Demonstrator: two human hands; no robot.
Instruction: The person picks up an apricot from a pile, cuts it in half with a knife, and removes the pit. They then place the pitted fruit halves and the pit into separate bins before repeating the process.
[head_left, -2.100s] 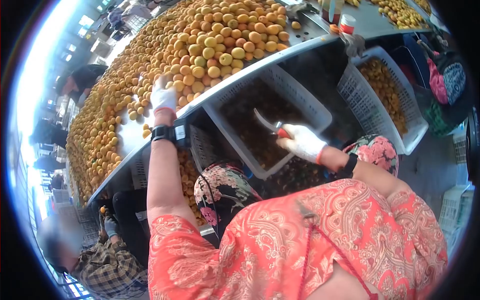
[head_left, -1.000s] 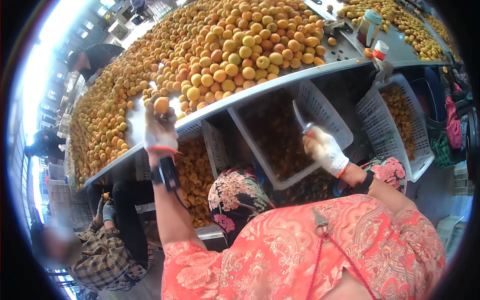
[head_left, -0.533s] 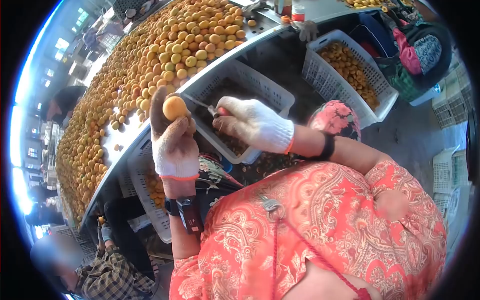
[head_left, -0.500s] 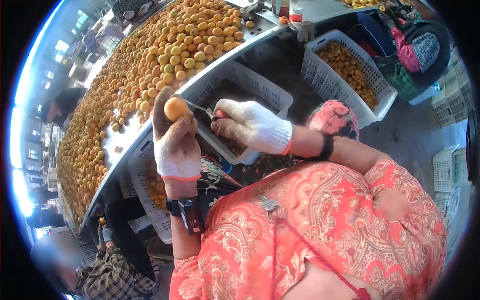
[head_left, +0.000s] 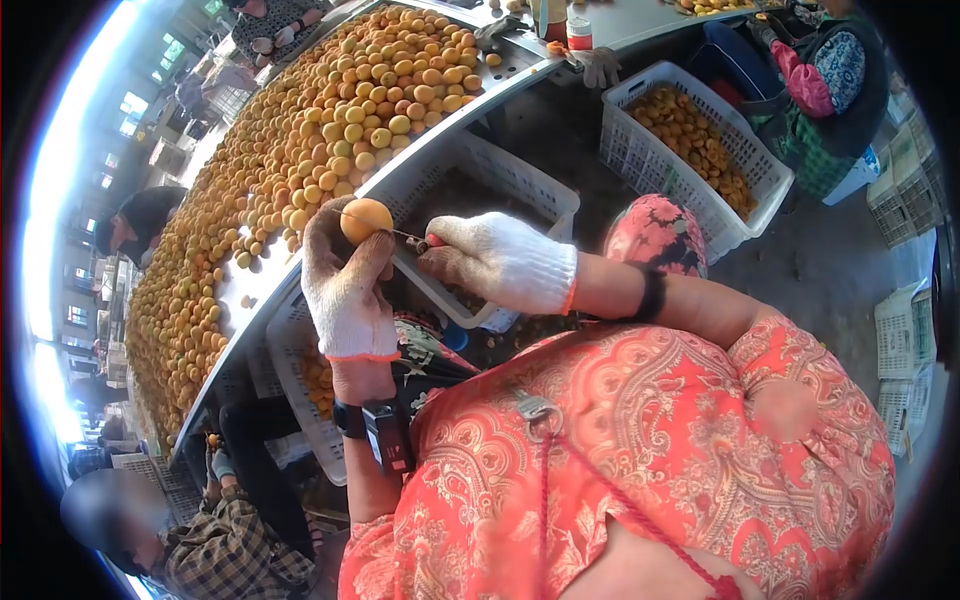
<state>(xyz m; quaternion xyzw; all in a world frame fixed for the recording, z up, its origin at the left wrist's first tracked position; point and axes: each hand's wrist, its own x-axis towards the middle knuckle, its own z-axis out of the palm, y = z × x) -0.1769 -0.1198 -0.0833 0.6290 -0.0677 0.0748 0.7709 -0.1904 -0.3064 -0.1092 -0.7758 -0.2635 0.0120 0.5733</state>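
My left hand (head_left: 345,285), in a soiled white knit glove, is closed around a whole-looking orange apricot (head_left: 366,221), fingers behind it and thumb in front. In my right hand (head_left: 505,262), gloved the same way, is a small knife (head_left: 412,241) with a bit of red handle showing between the fingers. Its thin blade points left and meets the apricot's lower right side. Both hands are in front of the table edge, over a pale plastic crate (head_left: 555,205) with dark contents. Beyond my left hand, a large heap of apricots (head_left: 340,115) covers the table.
At the right stands a white crate (head_left: 625,140) of cut apricot pieces (head_left: 690,130). Another crate (head_left: 330,462) is below my left arm. A glove (head_left: 598,67) hangs at the table rim near a red-and-white container (head_left: 579,34). Co-workers sit at lower left and upper right.
The knife blade has come from just right of the apricot onto its side. The apricot has moved slightly right and down; my right hand has shifted slightly left and down.
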